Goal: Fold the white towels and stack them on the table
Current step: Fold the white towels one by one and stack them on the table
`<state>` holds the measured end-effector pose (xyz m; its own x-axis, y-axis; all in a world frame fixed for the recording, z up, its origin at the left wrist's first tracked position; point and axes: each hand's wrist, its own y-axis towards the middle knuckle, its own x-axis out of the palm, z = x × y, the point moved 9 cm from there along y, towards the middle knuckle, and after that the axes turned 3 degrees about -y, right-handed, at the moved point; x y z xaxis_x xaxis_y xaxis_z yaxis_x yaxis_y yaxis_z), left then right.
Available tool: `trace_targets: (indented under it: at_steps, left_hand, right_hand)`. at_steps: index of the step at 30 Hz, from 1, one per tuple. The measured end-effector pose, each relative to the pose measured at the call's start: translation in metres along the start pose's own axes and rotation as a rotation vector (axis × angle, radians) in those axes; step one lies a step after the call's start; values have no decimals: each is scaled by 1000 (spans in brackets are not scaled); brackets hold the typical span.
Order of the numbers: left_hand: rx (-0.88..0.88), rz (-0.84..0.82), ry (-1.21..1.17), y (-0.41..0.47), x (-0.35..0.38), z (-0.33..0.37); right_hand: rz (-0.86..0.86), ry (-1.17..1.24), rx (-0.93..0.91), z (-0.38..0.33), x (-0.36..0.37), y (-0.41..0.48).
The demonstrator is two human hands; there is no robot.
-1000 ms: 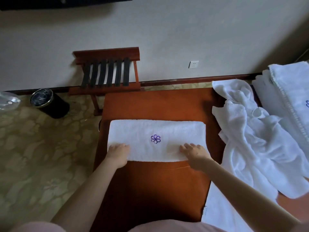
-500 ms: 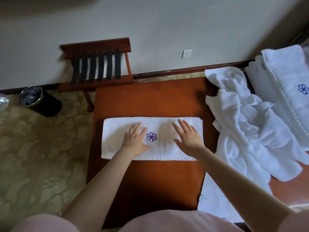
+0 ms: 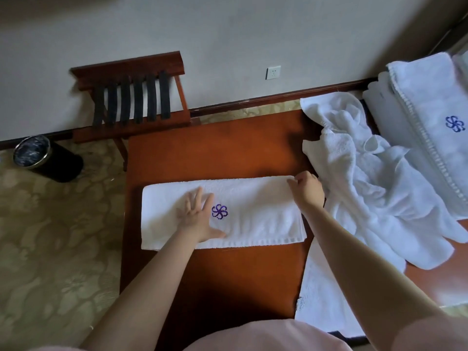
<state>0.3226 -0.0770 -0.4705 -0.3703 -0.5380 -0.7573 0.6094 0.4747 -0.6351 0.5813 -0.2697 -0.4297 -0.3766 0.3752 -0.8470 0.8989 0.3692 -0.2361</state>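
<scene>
Towel (image 3: 253, 211), folded into a long strip, lies on the desk (image 3: 215, 148) with its long axis left to right. The left hand (image 3: 196, 219) presses flat and open just left of centre. The right hand (image 3: 307, 188) pinches its far right corner, seemingly ready to carry that end leftward.

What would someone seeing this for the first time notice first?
The eye lands on the folded white towel with its purple flower mark, lying across the middle of the reddish wooden table. The left hand presses flat on it beside the mark, while the right hand pinches its far right corner. To the right sprawls a crumpled heap of white towels, with a neat folded stack beyond it at the picture's edge.
</scene>
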Motion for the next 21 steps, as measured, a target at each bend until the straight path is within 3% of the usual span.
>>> trace_targets:
  at_steps: [7,13,21]
  left_hand:
    - [-3,-48,29,1,7,-3]
    - [-10,-57,45,1,7,-3]
    - [-20,-105,63,0,10,-6]
  right_hand:
    - [-172,114,272,19,16,31]
    - [-210,201,284,14,28,39]
    - [-96,-27,159,20,1,47]
